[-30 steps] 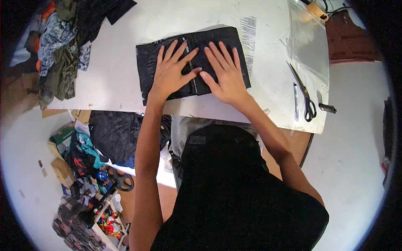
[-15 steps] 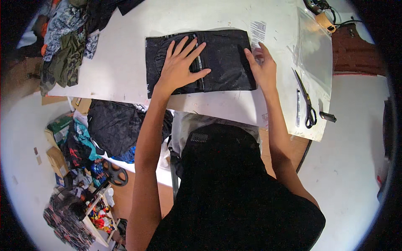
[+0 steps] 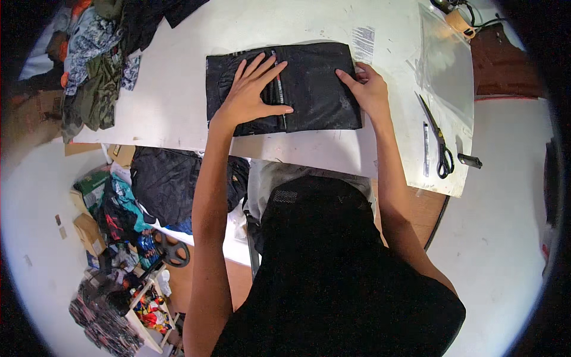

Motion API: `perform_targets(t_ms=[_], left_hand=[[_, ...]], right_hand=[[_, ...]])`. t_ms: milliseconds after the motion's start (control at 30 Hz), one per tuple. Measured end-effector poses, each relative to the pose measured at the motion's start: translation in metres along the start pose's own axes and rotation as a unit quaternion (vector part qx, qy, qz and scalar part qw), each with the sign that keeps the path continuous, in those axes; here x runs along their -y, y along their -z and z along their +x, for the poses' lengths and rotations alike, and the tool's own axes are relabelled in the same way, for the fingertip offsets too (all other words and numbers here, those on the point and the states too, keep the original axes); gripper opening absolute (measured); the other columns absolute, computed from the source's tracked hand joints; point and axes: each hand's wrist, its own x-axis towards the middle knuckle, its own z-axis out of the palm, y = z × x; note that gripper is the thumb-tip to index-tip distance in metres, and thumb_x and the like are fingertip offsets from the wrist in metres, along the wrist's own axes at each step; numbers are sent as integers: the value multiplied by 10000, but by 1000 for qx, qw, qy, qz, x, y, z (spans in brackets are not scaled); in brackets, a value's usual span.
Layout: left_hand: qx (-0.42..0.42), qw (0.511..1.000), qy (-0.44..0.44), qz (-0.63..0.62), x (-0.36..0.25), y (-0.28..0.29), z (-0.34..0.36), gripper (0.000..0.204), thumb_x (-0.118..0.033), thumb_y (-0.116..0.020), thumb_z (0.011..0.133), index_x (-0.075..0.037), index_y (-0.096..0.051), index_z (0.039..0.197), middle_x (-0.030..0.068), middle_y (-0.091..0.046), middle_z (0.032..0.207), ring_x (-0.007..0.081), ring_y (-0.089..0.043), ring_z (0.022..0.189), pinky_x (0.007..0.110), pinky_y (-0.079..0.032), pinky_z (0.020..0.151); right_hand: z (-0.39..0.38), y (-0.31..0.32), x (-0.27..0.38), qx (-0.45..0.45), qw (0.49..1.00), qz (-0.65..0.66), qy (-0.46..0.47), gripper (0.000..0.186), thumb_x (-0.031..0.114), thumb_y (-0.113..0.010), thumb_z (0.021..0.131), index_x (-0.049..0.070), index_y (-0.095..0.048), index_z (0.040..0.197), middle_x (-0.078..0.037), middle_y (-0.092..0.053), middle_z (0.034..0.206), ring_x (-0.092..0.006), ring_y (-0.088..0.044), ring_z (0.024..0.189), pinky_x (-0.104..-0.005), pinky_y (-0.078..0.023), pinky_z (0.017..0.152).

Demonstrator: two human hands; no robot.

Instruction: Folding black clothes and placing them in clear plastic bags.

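A folded black garment (image 3: 318, 83) lies flat on the white table, with a gathered curve at its left part and a narrow patterned strip (image 3: 279, 83) running across its middle. My left hand (image 3: 244, 98) rests open on its left half, fingers spread and thumb pointing right over the strip. At the garment's right edge is my right hand (image 3: 370, 92), its thumb on top of the cloth and its fingers curled at the border, gripping that edge. The fingertips' undersides are hidden.
Right of the garment lie black scissors (image 3: 440, 140), a clear pen (image 3: 426, 149), a small black tool (image 3: 470, 160) and clear plastic sheeting (image 3: 446, 71). A printed label (image 3: 364, 44) is behind my right hand. Camouflage clothes (image 3: 98, 65) cover the far left corner; more clothes (image 3: 163, 181) lie below.
My right hand has moved slightly left, bringing its thumb onto the garment and its fingers to the edge. My left hand stays spread on the cloth, shifted slightly.
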Motion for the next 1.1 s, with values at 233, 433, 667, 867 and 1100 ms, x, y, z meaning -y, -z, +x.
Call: perform_targets(t_ms=[233, 433, 667, 867, 1100], left_hand=[[-17, 999, -9, 31, -6, -1, -4, 993, -673, -762, 648, -166, -480, 1454, 168, -397, 1526, 353, -280, 1454, 567, -124, 1194], [-21, 998, 4, 59, -25, -8, -6, 961, -663, -743, 693, -177, -456, 1470, 166, -377, 1537, 354, -282, 1452, 564, -143, 1189], [10, 999, -1, 35, -46, -9, 11, 930, -617, -757, 715, -168, -456, 1472, 168, -375, 1536, 355, -363, 1394, 530, -267, 1126], [-13, 999, -26, 44, -65, -28, 23, 913, -590, -761, 725, -134, -468, 1460, 187, -314, 1558, 375, -376, 1366, 531, -305, 1091], [-104, 989, -28, 104, -104, -48, 38, 834, -525, -771, 727, 0, -560, 1339, 219, -417, 1434, 384, -384, 1294, 466, -364, 980]], right_hand=[[8, 8, -4, 154, 982, 47, -95, 709, 454, -809, 741, -100, -647, 1153, -212, -720, 949, -262, -714, 824, -336, -550, 784], [-1, 10, -2, 160, 950, 259, -65, 432, 230, -795, 796, -96, -670, 1050, -149, -718, 913, -192, -684, 780, -303, -542, 716], [4, 45, -5, 111, 968, 216, -56, 274, 184, -806, 785, -25, -656, 878, -67, -663, 759, -126, -599, 643, -256, -478, 601], [6, 73, 0, 111, 983, 148, -17, 259, 200, -801, 800, 1, -639, 837, -19, -634, 739, -79, -556, 649, -245, -443, 602], [13, 101, 6, 67, 994, 69, 50, 285, 201, -799, 775, -33, -638, 794, -63, -635, 680, -105, -557, 609, -286, -442, 567]])
